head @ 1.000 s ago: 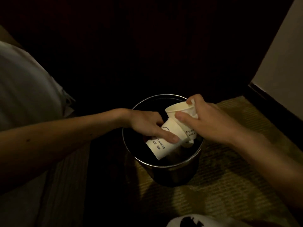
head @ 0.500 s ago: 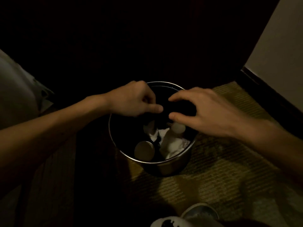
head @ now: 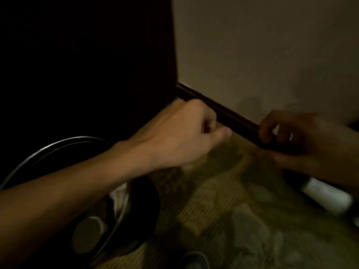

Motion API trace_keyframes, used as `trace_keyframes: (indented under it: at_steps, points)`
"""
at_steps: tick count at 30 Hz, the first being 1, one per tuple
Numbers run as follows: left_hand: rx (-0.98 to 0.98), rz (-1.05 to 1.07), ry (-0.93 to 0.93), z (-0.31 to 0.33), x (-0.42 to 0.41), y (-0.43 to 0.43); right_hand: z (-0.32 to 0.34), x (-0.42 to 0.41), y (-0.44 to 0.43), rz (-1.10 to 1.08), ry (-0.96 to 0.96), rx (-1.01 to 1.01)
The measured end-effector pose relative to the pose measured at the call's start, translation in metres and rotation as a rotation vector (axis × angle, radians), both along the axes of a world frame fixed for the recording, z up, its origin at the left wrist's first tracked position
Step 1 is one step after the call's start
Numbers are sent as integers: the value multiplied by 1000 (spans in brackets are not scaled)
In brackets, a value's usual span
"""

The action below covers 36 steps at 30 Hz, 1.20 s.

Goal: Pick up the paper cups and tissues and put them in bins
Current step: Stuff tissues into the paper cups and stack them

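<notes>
The round metal bin (head: pixel 58 145) stands at the lower left, partly cut off by the frame. A paper cup (head: pixel 87 236) lies inside it, and white tissue (head: pixel 118 193) shows beside my left forearm. My left hand (head: pixel 180 136) hovers to the right of the bin above the carpet, fingers curled into the palm, thumb out, holding nothing. In shadow near the skirting board, my right hand (head: pixel 303 140) is blurred, its fingers loosely curved and holding nothing. A white cylindrical object (head: pixel 326 193), blurred, lies on the floor under my right forearm.
Patterned carpet (head: pixel 223 210) covers the floor. A dark skirting board (head: pixel 223 111) runs along the pale wall (head: pixel 262 45). Dark furniture (head: pixel 87 65) rises behind the bin. The tip of a shoe (head: pixel 194 261) shows at the bottom edge.
Both hands let the cups go into the bin and drew away to the right. The view swung right, so the bin now sits at the lower left.
</notes>
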<state>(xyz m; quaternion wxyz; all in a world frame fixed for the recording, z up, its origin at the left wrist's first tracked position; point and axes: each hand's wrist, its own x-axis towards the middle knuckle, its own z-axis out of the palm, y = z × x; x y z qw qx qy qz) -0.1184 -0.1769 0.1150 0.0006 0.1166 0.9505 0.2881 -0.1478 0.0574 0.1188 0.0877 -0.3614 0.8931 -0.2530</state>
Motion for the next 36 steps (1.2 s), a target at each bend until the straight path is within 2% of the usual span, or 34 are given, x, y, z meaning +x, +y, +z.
trace_keyframes:
  at_steps: [5,11,15,19,22,25,28,32,34,36]
  points:
    - [44,-184,-149,-62,-27,95,-51,26,104,-448,-174,-38]
    - [56,-315,-405,-128,-40,172,-126,83,165,-814,-396,-39]
    - [64,-278,-588,-163,-51,210,-163,95,187,-989,-518,-64]
    - [102,-233,-769,-189,-52,235,-192,90,194,-1215,-677,-220]
    - [43,-284,-779,-207,-53,249,-213,84,193,-1327,-747,-383]
    - [26,-331,-696,-221,-54,261,-225,73,191,-1387,-767,-494]
    - [8,-410,-557,-232,-49,268,-229,68,188,-1363,-707,-465]
    - [-106,-597,-262,-237,-42,283,-216,82,185,-1195,-671,-316]
    - [-117,-676,-252,-239,-35,294,-206,93,187,-1120,-647,-275]
    - [-83,-703,-368,-241,-26,304,-197,106,189,-1106,-626,-278]
